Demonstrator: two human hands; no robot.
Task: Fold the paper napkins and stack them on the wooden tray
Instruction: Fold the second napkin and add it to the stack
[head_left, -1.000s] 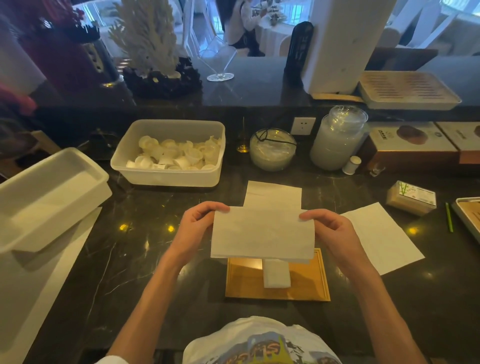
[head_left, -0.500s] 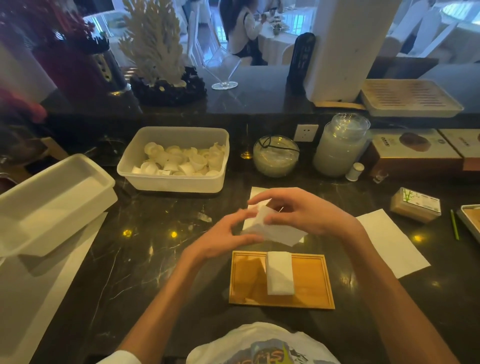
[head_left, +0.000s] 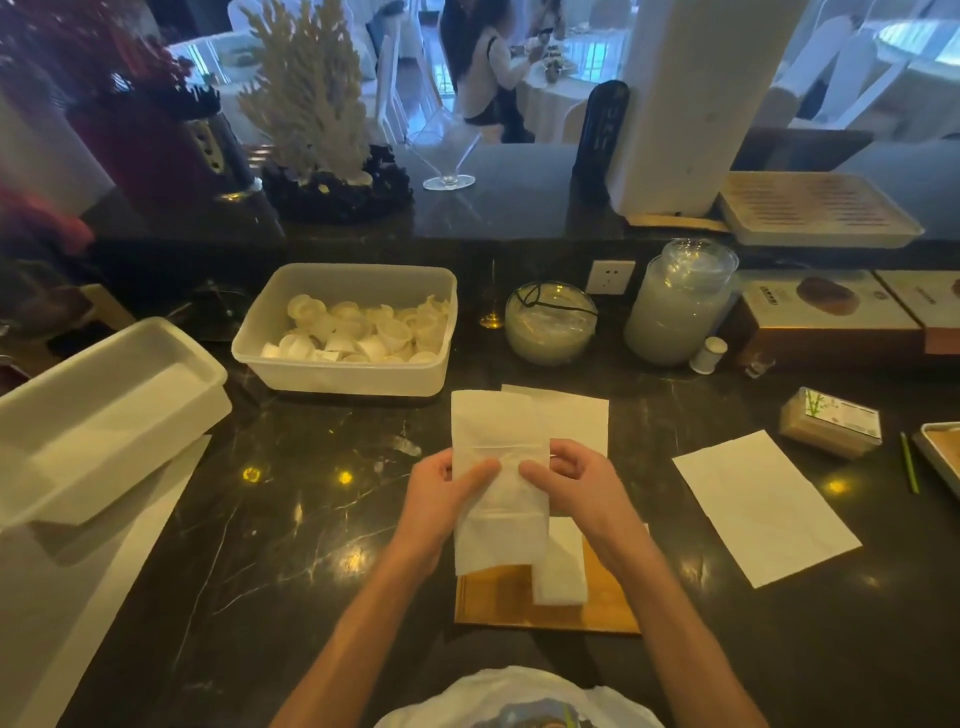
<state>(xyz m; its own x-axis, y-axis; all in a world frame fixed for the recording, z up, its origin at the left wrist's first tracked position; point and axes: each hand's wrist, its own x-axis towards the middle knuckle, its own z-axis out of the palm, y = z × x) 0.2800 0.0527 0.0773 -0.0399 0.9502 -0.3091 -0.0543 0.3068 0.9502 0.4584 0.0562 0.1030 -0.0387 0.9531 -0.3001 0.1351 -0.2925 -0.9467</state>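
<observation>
I hold a white paper napkin (head_left: 496, 441), folded into a long upright strip, above the far edge of the wooden tray (head_left: 493, 597). My left hand (head_left: 441, 499) pinches its left side and my right hand (head_left: 576, 488) pinches its right side, thumbs on the front. One folded napkin (head_left: 563, 566) lies on the tray. An unfolded napkin (head_left: 571, 421) lies flat on the counter behind my hands, and another flat napkin (head_left: 763, 506) lies to the right.
A plastic tub of small cups (head_left: 348, 332) stands behind on the left. A white bin (head_left: 104, 410) sits at far left. Glass jars (head_left: 675, 306), boxes (head_left: 826, 322) and a small packet (head_left: 831, 423) line the right side of the dark marble counter (head_left: 291, 519).
The napkin was held wide and flat, then my hands came together and folded it. Now it is a narrow tall strip pinched between both hands above the tray.
</observation>
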